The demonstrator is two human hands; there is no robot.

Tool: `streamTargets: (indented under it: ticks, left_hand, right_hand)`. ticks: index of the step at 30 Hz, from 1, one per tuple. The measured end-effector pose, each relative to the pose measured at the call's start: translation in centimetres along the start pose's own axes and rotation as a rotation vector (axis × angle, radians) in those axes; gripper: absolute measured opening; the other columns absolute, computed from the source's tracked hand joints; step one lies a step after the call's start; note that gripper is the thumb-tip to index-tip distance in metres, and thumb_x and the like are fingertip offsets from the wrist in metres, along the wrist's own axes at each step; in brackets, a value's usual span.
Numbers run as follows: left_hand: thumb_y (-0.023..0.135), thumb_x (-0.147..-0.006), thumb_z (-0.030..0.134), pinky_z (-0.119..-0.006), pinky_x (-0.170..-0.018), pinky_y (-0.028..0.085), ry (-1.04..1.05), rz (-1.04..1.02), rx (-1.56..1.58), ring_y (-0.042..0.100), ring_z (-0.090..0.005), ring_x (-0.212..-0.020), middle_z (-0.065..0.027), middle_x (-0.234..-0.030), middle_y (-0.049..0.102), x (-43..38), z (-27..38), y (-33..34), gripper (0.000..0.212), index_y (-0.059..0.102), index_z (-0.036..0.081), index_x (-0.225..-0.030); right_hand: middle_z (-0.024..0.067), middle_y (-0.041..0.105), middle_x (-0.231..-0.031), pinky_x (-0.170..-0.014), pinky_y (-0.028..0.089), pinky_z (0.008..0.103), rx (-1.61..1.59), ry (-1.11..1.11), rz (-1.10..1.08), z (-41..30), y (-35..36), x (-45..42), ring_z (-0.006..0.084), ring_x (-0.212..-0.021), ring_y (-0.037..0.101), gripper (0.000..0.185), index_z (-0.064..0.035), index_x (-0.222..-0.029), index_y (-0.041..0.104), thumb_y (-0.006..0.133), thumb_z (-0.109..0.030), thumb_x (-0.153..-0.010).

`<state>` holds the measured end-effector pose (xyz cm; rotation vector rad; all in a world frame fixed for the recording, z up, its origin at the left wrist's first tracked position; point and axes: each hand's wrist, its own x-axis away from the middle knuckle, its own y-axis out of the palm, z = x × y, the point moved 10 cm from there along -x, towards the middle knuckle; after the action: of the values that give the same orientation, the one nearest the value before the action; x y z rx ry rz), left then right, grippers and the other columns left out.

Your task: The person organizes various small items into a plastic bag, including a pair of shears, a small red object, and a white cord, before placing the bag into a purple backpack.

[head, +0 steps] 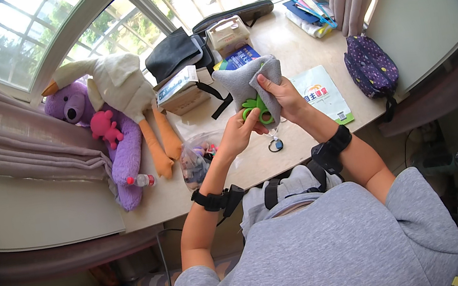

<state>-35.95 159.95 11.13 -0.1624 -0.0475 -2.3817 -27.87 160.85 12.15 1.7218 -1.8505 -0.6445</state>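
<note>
My left hand grips green-handled scissors at their finger loops. Grey fleecy cloth lies behind the scissors and folds over their right side, so the blades are mostly hidden. My right hand pinches the folded cloth from the right, thumb on top. Both hands are raised over the desk. Below them, a black ring with a small blue tag rests on the desktop. Beside my right wrist lies a pale booklet with printing on its cover.
A clear plastic bag of small items sits left of my left forearm. Farther left are a small bottle, a purple plush bear and a white plush bird. A cardboard box stands behind; a dotted purple pouch lies right.
</note>
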Motion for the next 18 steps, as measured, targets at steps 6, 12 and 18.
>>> streamTargets:
  ticks: [6, 12, 18]
  left_hand:
    - [0.040, -0.085, 0.027, -0.023, -0.058, 0.044, -0.036, -0.051, 0.069, 0.054, -0.0118, -0.060, -0.0093, -0.077, 0.059, 0.7, -0.1, 1.3, 0.033, 0.051, -0.003, -0.088]
    - [0.038, -0.085, 0.031, -0.025, -0.061, 0.044, -0.056, -0.118, 0.370, 0.054, -0.0149, -0.065, -0.0117, -0.080, 0.057, 0.6, -0.8, 1.8, 0.035, 0.049, -0.002, -0.091]
    - [0.045, -0.082, 0.028, -0.026, -0.060, 0.044, -0.097, 0.054, 0.461, 0.053, -0.0150, -0.063, -0.0072, -0.077, 0.053, 0.8, -2.8, 0.8, 0.027, 0.049, 0.001, -0.086]
  right_hand:
    - [0.0068, 0.053, -0.084, -0.065, 0.044, 0.0269, -0.033, 0.096, 0.199, 0.0, -1.9, 0.2, 0.0134, -0.075, 0.052, 0.041, -0.0017, -0.095, 0.047, 0.049, -0.039, -0.077]
    - [0.0064, 0.053, -0.087, -0.065, 0.045, 0.0269, 0.022, 0.144, -0.007, 0.8, -1.0, 0.9, 0.0134, -0.076, 0.052, 0.039, -0.0029, -0.100, 0.044, 0.048, -0.035, -0.079]
    - [0.0069, 0.052, -0.090, -0.064, 0.045, 0.0255, 0.106, 0.067, -0.095, 1.7, 0.2, 1.7, 0.0138, -0.077, 0.052, 0.034, -0.0002, -0.101, 0.044, 0.056, -0.021, -0.077]
